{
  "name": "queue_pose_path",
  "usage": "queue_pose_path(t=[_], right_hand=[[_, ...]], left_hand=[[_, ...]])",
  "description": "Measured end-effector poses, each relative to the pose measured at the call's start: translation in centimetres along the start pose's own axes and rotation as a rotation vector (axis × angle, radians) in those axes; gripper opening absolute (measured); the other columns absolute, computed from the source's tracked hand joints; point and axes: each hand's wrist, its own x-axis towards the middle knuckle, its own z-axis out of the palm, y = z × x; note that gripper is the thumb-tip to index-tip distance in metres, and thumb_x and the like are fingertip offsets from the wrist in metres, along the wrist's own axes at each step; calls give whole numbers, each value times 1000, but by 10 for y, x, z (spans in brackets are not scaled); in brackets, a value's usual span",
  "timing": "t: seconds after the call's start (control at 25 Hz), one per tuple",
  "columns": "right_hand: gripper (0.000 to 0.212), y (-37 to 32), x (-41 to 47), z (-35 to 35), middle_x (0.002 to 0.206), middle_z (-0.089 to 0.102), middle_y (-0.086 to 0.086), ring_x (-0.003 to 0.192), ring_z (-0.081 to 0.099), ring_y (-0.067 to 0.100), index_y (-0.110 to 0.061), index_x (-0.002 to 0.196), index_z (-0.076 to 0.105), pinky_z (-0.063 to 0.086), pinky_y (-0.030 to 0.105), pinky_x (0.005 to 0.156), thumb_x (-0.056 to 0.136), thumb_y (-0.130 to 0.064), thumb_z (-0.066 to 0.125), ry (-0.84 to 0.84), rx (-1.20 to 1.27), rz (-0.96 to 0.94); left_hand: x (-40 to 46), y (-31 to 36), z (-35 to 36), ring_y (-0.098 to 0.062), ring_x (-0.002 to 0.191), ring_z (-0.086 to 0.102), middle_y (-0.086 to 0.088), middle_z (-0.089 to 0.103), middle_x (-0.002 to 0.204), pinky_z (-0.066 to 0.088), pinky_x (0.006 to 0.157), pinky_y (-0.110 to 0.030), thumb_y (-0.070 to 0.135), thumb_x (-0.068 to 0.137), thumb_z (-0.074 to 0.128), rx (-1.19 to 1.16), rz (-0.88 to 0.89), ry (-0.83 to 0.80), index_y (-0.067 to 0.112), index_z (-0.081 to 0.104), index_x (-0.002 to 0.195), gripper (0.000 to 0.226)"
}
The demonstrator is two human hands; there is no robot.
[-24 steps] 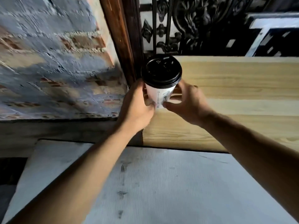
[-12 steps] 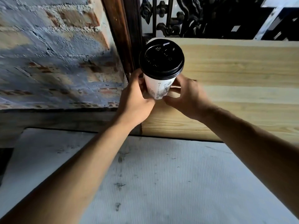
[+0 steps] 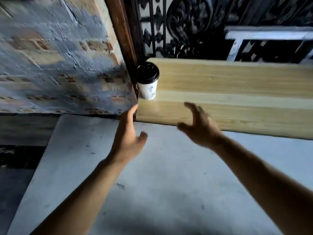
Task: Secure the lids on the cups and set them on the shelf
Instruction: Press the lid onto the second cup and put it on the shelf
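A white paper cup (image 3: 149, 90) with a black lid (image 3: 147, 72) on it stands upright at the left end of the light wooden shelf (image 3: 228, 85), close to the dark wooden post. My left hand (image 3: 127, 138) is below the cup, open, fingers pointing up, touching nothing. Over the shelf's front edge and to the right of the cup, my right hand (image 3: 199, 126) hangs open and blurred, with its fingers spread. Both hands are apart from the cup.
A dark wooden post (image 3: 125, 39) and a brick wall (image 3: 59, 65) stand left of the shelf. Black ornate ironwork (image 3: 186, 26) rises behind it. A grey-white flat surface (image 3: 160, 175) lies below the shelf, under my forearms.
Both hands held the lidded cup at the shelf's left end; now the cup stands alone on the shelf and both hands have let go and drawn back toward me.
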Motion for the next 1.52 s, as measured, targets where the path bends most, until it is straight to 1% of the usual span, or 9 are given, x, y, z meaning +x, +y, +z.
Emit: queue_pose_path(t=[0.12,0.4,0.52,0.68,0.84,1.04,1.2,1.32,1.52], right_hand=[[72,0,-63,-21,162,38,9,146,39,29,-19,157,35,34,31,112,93,-29,68,-51,10,-34],[65,59,-252,-60,155,43,11,141,44,33,-20,151,44,40,40,114,92,-33,67,-165,-21,-169],[70,75,-296,-53,155,40,10,143,40,33,-21,152,43,35,38,116,89,-37,70,-199,-47,-197],[99,75,-330,-28,164,25,8,148,30,32,-28,157,32,34,44,119,75,-53,81,-279,-218,-209],[101,70,-343,-8,157,35,9,136,46,36,-25,158,30,50,46,105,74,-37,84,-255,-323,-239],[98,67,-338,-27,144,52,9,122,58,33,-32,159,27,49,35,97,73,-30,77,-259,-19,-66],[83,68,-338,-53,118,66,8,101,63,24,-38,153,33,50,37,91,73,-37,57,-316,210,-20],[58,70,-341,-58,93,64,6,79,52,18,-37,131,54,43,36,75,73,-37,51,-296,456,62],[37,66,-350,-55,100,67,3,90,58,22,-30,108,69,43,39,78,87,-55,52,-150,841,185]], left_hand=[[-66,32,-2,-14,139,41,-2,46,153,24,104,-8,-2,82,64,137,-37,-31,16,37,153,78],[-281,87,46,-19,147,40,-4,44,158,24,115,-18,-5,77,66,187,-217,-181,16,39,154,84],[-324,79,65,-24,147,42,-7,44,158,25,114,-17,2,75,75,201,-283,-217,15,38,154,88],[-342,81,89,-15,130,50,4,50,141,34,104,-17,18,64,92,117,-186,-308,13,45,148,96],[-333,86,107,-18,122,62,-2,64,139,52,99,-32,23,68,85,-20,-218,-305,18,45,148,89],[-339,88,85,-10,94,71,8,73,109,58,80,-25,32,66,90,-102,-195,-335,27,56,124,67],[-342,118,44,-1,89,71,9,74,106,59,73,-23,43,72,88,-126,-136,-404,31,57,128,65],[-341,153,27,-11,90,70,11,72,104,57,74,-28,49,72,84,-38,-66,-409,33,56,128,64],[-344,193,27,-28,104,68,2,69,120,55,82,-35,61,73,71,336,93,-393,30,41,135,75]])
